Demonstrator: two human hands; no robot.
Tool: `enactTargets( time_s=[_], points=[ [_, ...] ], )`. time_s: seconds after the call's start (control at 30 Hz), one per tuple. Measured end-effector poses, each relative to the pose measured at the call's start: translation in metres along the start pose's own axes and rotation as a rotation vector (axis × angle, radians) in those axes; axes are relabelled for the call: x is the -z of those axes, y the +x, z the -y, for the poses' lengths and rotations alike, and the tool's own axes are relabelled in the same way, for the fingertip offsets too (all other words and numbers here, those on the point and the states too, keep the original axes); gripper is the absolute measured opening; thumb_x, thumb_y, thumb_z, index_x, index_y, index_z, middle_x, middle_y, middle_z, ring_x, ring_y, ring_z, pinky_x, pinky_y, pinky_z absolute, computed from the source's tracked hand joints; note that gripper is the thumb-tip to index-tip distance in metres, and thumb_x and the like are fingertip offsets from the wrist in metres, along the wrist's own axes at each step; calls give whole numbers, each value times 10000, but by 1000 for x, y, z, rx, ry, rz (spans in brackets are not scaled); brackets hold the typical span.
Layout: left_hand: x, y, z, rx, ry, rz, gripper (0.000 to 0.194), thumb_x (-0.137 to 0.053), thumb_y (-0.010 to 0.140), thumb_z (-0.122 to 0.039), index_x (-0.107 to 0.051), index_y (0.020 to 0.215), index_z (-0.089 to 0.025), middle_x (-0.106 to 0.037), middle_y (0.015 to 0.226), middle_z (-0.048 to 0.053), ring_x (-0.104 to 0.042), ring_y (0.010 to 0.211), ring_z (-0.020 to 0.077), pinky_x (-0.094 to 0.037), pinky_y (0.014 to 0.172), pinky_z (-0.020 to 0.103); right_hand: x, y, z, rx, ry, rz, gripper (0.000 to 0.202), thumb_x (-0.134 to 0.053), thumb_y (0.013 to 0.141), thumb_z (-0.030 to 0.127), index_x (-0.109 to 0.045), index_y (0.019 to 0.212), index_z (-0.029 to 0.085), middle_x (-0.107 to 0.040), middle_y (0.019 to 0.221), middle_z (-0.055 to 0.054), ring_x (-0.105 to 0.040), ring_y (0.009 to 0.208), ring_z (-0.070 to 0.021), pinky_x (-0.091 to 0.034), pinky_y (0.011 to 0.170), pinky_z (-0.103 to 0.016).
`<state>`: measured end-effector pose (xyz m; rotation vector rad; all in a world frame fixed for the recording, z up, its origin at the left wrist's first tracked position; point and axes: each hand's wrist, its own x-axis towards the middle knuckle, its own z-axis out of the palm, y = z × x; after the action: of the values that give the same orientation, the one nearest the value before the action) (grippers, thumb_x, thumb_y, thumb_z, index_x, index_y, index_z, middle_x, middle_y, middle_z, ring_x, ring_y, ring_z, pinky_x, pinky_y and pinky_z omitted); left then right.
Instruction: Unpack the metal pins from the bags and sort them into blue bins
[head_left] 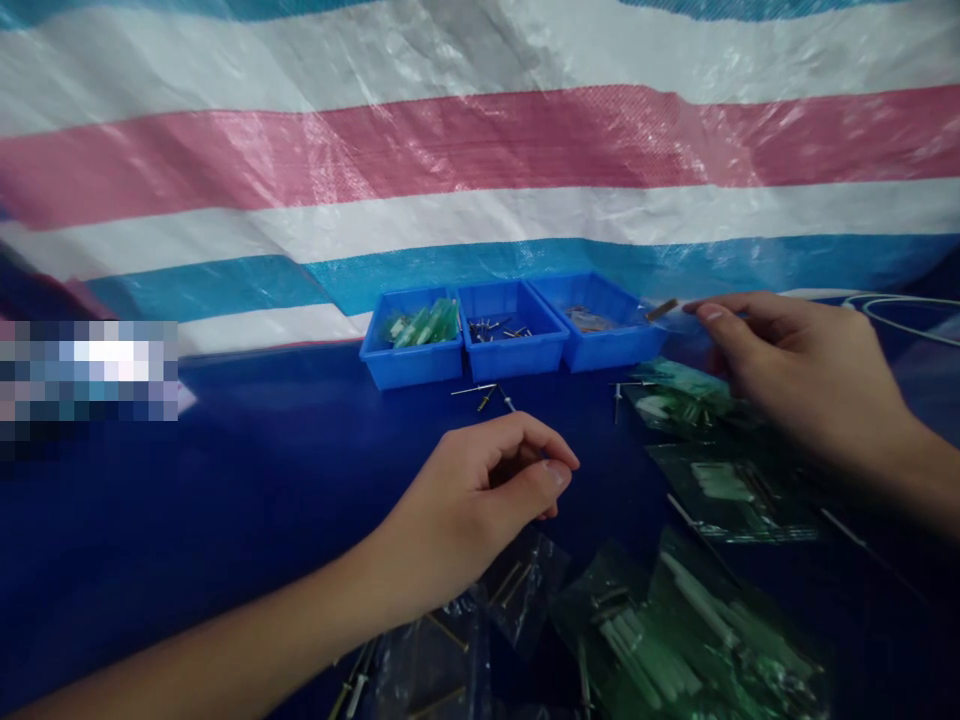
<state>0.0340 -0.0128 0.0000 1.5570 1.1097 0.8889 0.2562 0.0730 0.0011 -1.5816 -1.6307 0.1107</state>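
My right hand (pixel 810 360) is closed in a pinch on the edge of a small clear plastic bag (pixel 679 318) with a brownish, slim piece inside. The bag hangs beside the right-hand blue bin (pixel 615 345), which holds similar clear bags. My left hand (pixel 502 490) hovers over the dark blue table with its fingers curled in and the thumb against the index finger; nothing shows in it. Just beyond it lie several loose rivet-like metal pins (pixel 487 395). Below it are a small clear bag with brass-coloured pins (pixel 517 585) and a larger clear bag (pixel 435 660).
Left of that bin stand a blue bin with loose metal pins (pixel 517 345) and one with green-tinted packets (pixel 412 340). Green-tinted bags of white plugs (pixel 675 640) lie at front right, others (pixel 735 485) under my right arm. A striped plastic sheet (pixel 480 140) rises behind.
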Motion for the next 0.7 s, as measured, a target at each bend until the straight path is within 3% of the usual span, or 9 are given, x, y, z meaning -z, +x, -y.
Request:
enactTargets(
  time_s=[0.2, 0.33, 0.43, 0.53, 0.63, 0.7],
  points=[
    [0, 1, -2, 10, -12, -4, 66, -525, 805, -205, -584, 792, -177, -531, 603, -54, -523, 582, 62, -381, 536, 153, -11, 10, -1, 116, -198, 7, 421, -383, 791, 377, -664, 1027, 172, -608, 589, -57, -562, 559, -214, -372, 555, -320],
    [0, -1, -1, -4, -7, -4, 67, -521, 802, -203, -583, 792, -177, -529, 598, -53, -523, 583, 67, -381, 544, 163, -14, 11, -4, 231, -272, 94, 502, -318, 822, 360, -513, 1249, 184, -646, 637, -60, -611, 609, -263, -401, 561, -350],
    [-1, -2, -1, -10, 10, -4, 73, -517, 804, -204, -584, 794, -177, -533, 599, -49, -522, 585, 72, -376, 540, 170, -6, 6, -8, 463, -304, 122, 466, -310, 837, 399, -577, 1146, 173, -662, 703, -76, -622, 616, -254, -428, 547, -353],
    [-1, -2, -1, -7, 28, 1, 79, -515, 804, -209, -585, 796, -174, -534, 595, -43, -515, 578, 81, -368, 528, 181, -1, -3, -14, 748, -303, 280, 477, -301, 856, 522, -650, 910, 201, -664, 820, -80, -633, 719, -236, -478, 605, -358],
    [-1, -2, -2, -9, 33, 0, 82, -512, 805, -208, -585, 797, -172, -533, 595, -39, -515, 578, 87, -369, 527, 188, -3, -12, -20, 798, -365, 426, 495, -320, 851, 567, -634, 977, 206, -659, 947, -94, -633, 812, -259, -497, 660, -402],
    [-1, -2, -2, -7, 32, -2, 84, -510, 807, -209, -585, 796, -173, -534, 597, -37, -520, 580, 89, -374, 530, 192, -7, -15, -22, 762, -395, 442, 466, -346, 859, 533, -614, 1029, 193, -650, 995, -104, -625, 859, -273, -494, 685, -421]
  ],
)
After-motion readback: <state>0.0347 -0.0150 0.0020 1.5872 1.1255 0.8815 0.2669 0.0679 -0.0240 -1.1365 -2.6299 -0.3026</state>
